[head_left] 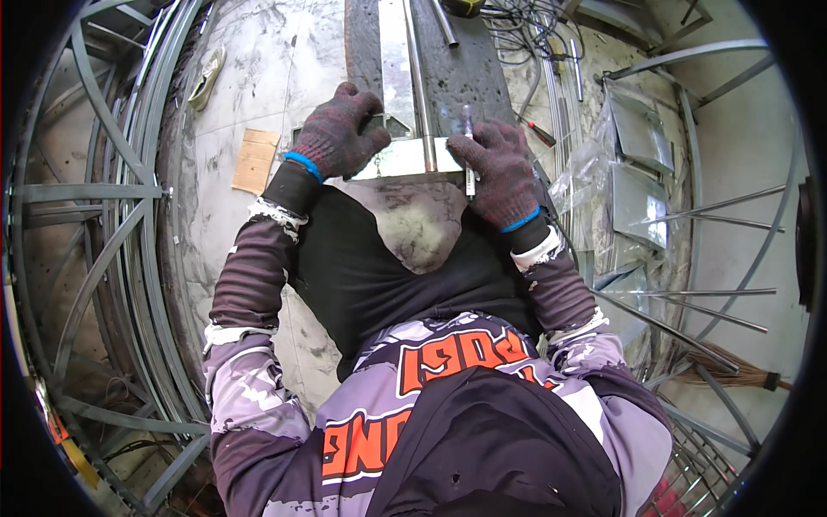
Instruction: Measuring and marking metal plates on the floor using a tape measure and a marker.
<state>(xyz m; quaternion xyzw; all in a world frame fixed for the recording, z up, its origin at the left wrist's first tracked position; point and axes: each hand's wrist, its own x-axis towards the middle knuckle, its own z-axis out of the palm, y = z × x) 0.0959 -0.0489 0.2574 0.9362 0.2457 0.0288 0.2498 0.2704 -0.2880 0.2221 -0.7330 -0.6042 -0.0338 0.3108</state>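
Both my hands wear dark grey-maroon knit gloves with blue cuffs. My right hand [500, 172] grips a slim white marker pen [469, 183], upright beside the right end of a shiny metal plate [392, 164]. At the plate's left end is my left hand [338, 133], its thumb and fingers apart with nothing seen between them. A round metal tube [416, 77] runs away from me, its near end lying over the plate. Under these is a dark, scuffed board [469, 73], with a bright flat strip [394, 52] along it.
A brown cardboard piece [254, 161] and a shoe [207, 77] lie on the left floor. Metal frames [95, 191] stand farther left. To the right are a red-handled screwdriver [541, 133], tangled cables [525, 30], plastic-wrapped panels [639, 202] and metal rods [698, 295]. A short tube [444, 24] lies ahead.
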